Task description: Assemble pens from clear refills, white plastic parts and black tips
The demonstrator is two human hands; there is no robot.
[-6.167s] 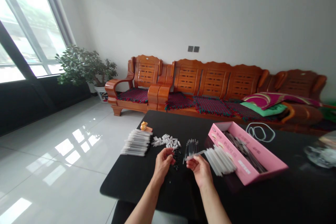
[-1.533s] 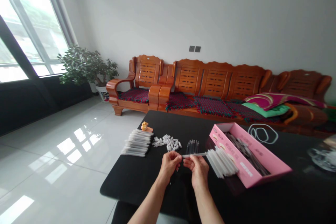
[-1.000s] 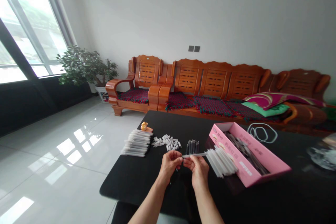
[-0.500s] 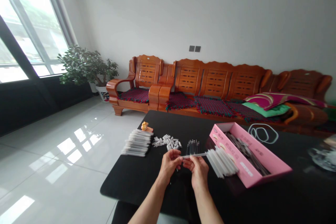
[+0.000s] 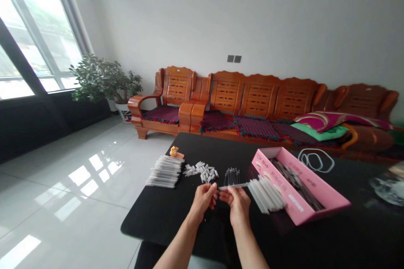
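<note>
My right hand (image 5: pixel 237 204) pinches a clear pen barrel (image 5: pixel 234 185) that lies level and points right. My left hand (image 5: pixel 204 198) is closed at the barrel's left end, its fingertips pinched on a small part I cannot make out. Both hands hover above the black table (image 5: pixel 164 214). Just beyond them lie a bundle of dark refills (image 5: pixel 231 175) and a heap of small white caps (image 5: pixel 202 170). A row of clear barrels (image 5: pixel 267 193) sits to the right of my right hand.
A stack of finished white pens (image 5: pixel 164 170) and a small orange figurine (image 5: pixel 174 151) sit at the table's left. A pink box (image 5: pixel 315 193) holding dark parts lies to the right, with white rings (image 5: pixel 315 160) behind it. A wooden sofa (image 5: pixel 259 105) stands beyond.
Since six seconds ago my hands have come together at the barrel's left end. Over the last second they have hardly moved.
</note>
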